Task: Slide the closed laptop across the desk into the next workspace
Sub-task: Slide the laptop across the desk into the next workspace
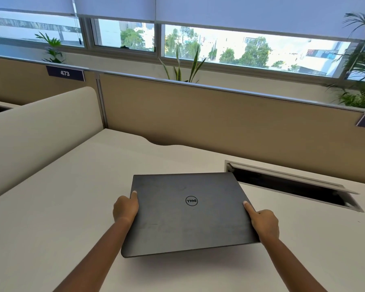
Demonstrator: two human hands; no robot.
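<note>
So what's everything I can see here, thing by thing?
laptop: one, dark grey, closed, mid-desk, held at both side edges
desk: one, off-white, foreground
cable hatch: one, open, right of laptop
side divider: one, cream, left
back partition: tan, behind desk
number sign: one, navy, reads 473
plants: several, green, along the window
left hand: gripping laptop's left edge
right hand: gripping right edge

One wide-angle view, worn at head height, looks forward and down over the desk (51,218). Both forearms enter from the near bottom edge, so the camera sits close above the near desk edge. It faces the far partition (219,114) and windows (230,51); a side divider (36,131) stands left. Straight lines bow toward the frame edges.
</note>
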